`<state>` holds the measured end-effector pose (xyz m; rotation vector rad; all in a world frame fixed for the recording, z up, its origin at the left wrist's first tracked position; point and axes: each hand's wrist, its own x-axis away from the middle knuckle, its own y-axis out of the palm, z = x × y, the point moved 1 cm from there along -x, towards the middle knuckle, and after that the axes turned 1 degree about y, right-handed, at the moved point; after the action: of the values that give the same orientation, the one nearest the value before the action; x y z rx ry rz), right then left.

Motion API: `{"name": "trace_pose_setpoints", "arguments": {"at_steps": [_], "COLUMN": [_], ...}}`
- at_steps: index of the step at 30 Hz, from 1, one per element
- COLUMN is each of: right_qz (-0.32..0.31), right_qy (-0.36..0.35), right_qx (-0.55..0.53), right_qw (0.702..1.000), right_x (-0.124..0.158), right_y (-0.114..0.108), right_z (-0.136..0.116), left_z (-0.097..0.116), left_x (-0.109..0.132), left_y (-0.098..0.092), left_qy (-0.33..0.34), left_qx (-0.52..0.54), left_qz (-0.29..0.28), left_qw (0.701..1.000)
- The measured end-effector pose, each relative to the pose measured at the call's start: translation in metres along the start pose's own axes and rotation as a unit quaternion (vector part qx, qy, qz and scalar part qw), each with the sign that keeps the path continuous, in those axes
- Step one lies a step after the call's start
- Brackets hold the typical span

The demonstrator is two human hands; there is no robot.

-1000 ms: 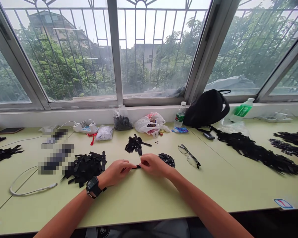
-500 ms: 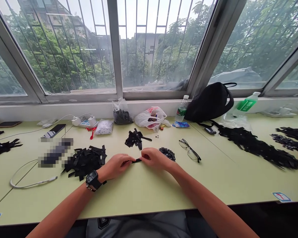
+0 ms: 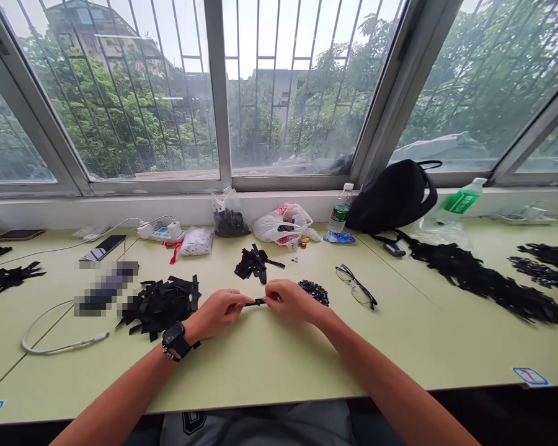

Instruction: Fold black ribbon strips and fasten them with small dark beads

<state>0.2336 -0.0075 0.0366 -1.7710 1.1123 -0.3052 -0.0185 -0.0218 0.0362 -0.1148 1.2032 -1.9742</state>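
Note:
Between my two hands a short black strip (image 3: 255,302) is stretched just above the table. My left hand (image 3: 221,313) pinches its left end between thumb and fingers. At the other end my right hand (image 3: 286,299) is closed on the strip, its fingertips partly hidden. A small raised piece seems to sit on the strip near my right fingers. To the left of my left hand lies a heap of loose black strips (image 3: 165,303). A smaller pile of black strips (image 3: 252,263) is beyond my hands. Small shiny black pieces (image 3: 314,290) are heaped beside my right hand.
Glasses (image 3: 357,287) lie to the right. Along the window side stand a bag of dark pieces (image 3: 231,221), a white plastic bag (image 3: 283,226), a bottle (image 3: 340,210) and a black backpack (image 3: 390,195). A white cable (image 3: 65,347) curves at left; a long strip pile (image 3: 478,272) lies right.
My left fingers have slid slightly left, so more of the strip shows between my hands. The whole view has shifted a little; other things lie as before.

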Motion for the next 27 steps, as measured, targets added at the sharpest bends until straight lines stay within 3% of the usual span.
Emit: {"name": "trace_pose_setpoints", "arguments": {"at_steps": [12,27], "right_qz": [-0.016,-0.002], "right_qy": [0.005,0.008], "right_qx": [0.018,0.04], "right_qw": [1.0,0.999], "right_x": [0.001,0.001], "right_y": [0.004,0.008], "right_z": [0.001,0.003], "left_z": [0.0,-0.005], "left_x": [0.002,0.003], "left_y": [0.009,0.013], "left_qy": [0.049,0.051], "left_qx": [-0.149,-0.174], "left_qz": [-0.043,-0.044], "left_qw": [0.987,0.982]}}
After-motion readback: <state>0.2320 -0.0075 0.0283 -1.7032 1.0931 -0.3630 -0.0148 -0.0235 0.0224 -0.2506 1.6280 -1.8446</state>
